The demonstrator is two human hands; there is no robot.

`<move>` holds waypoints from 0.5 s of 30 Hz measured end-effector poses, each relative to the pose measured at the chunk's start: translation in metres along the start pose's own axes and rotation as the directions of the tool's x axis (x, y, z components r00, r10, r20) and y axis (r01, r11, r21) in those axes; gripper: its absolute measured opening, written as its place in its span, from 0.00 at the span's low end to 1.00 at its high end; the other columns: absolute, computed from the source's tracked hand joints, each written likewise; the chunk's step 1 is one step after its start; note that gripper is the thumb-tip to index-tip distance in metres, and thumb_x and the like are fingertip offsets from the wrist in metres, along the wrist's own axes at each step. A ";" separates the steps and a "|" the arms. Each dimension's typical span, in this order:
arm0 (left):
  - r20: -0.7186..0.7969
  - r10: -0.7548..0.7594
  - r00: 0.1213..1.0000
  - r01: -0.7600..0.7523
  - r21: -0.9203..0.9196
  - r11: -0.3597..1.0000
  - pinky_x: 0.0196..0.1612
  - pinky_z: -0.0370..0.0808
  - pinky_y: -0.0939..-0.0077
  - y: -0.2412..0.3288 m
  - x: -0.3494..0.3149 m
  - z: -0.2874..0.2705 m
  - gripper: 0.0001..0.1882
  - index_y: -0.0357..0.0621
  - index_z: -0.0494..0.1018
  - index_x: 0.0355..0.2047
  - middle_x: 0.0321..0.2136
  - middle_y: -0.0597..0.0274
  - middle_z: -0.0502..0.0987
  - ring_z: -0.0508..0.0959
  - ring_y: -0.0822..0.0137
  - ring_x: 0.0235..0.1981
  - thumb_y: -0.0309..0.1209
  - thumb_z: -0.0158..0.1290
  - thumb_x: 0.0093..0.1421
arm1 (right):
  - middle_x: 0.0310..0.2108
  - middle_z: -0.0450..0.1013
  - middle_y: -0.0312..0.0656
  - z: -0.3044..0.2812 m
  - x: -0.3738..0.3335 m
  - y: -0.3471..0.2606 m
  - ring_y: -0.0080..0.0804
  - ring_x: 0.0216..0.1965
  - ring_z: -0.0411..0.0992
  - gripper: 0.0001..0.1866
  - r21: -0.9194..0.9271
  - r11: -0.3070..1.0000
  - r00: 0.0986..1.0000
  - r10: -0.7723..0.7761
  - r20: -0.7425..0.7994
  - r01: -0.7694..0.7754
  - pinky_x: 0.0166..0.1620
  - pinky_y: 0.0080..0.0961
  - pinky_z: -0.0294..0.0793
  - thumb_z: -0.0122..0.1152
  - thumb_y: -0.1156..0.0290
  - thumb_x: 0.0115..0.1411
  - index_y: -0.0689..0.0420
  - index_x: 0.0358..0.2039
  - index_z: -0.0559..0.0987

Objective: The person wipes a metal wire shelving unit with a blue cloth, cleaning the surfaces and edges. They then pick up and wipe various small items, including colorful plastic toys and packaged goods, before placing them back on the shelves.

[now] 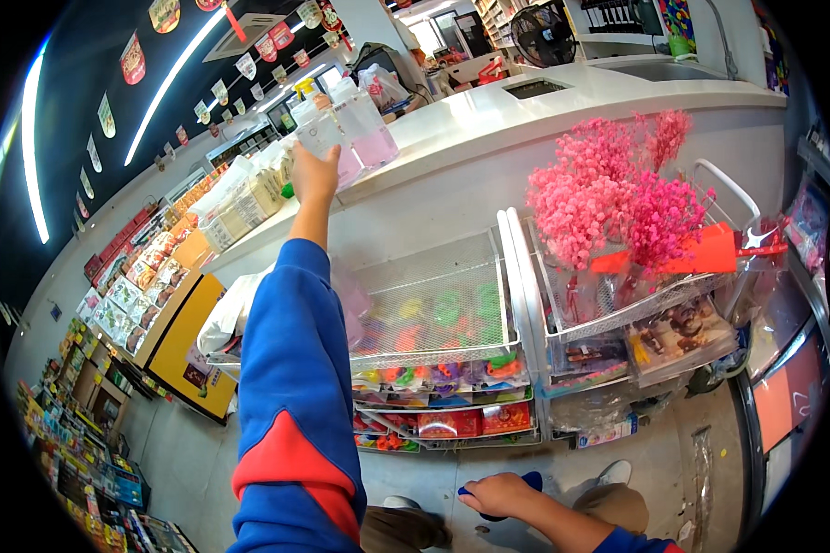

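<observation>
My left hand [315, 173] reaches up to the white counter, its thumb and fingers closed round the near side of a clear plastic bottle [320, 132] with pink liquid low in it. Right behind it stands another clear bottle [371, 138], also part-filled with pink liquid, and a yellow pump top [304, 88] shows among them. Packs of tissue-like paper [240, 205] in clear wrap sit left of the hand. Low in front of me, my right hand [496, 495] is closed on a small dark-blue rounded object [531, 481], mostly hidden by the fingers.
Below the counter [489, 124] stands a white wire-mesh rack [433, 267] with colourful packaged toys on its lower shelves. To its right, another basket holds pink dried flowers [609, 194]. A yellow display stand [189, 346] is at left; my shoes [615, 473] are on the floor.
</observation>
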State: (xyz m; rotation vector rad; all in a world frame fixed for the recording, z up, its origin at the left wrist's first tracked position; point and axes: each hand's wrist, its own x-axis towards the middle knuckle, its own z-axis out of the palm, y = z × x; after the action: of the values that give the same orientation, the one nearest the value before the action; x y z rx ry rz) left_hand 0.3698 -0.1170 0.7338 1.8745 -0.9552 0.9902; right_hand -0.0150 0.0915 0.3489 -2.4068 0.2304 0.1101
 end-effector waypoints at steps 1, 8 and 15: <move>0.091 -0.051 0.994 0.050 0.016 0.999 0.49 0.73 0.57 0.005 -0.006 0.004 0.42 0.33 0.59 0.58 0.45 0.39 0.76 0.76 0.44 0.47 0.49 0.60 0.53 | 0.29 0.78 0.48 0.000 0.000 0.003 0.51 0.32 0.76 0.23 0.002 1.000 1.000 0.012 -0.010 -0.012 0.35 0.47 0.75 0.42 0.49 0.65 0.55 0.35 0.77; 0.499 0.190 0.845 -0.282 0.115 0.952 0.43 0.75 0.58 -0.032 -0.013 -0.042 0.20 0.48 0.77 0.43 0.38 0.51 0.80 0.79 0.49 0.41 0.47 0.54 0.57 | 0.29 0.78 0.49 -0.003 0.000 0.002 0.51 0.33 0.76 0.22 -0.020 0.999 0.998 0.030 -0.059 -0.031 0.35 0.47 0.74 0.44 0.49 0.65 0.55 0.36 0.77; 0.530 0.043 0.847 -0.096 0.073 0.993 0.49 0.73 0.61 -0.100 -0.102 -0.130 0.42 0.31 0.66 0.54 0.45 0.39 0.76 0.77 0.48 0.46 0.55 0.61 0.50 | 0.30 0.78 0.49 -0.002 -0.005 0.000 0.50 0.33 0.76 0.22 -0.037 0.999 0.998 0.025 -0.063 -0.027 0.35 0.47 0.74 0.45 0.49 0.64 0.55 0.36 0.77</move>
State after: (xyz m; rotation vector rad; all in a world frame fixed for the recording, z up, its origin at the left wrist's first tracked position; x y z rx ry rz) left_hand 0.3790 0.0628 0.6644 2.2669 -1.3183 0.5636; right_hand -0.0195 0.0907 0.3505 -2.4475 0.2913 0.0516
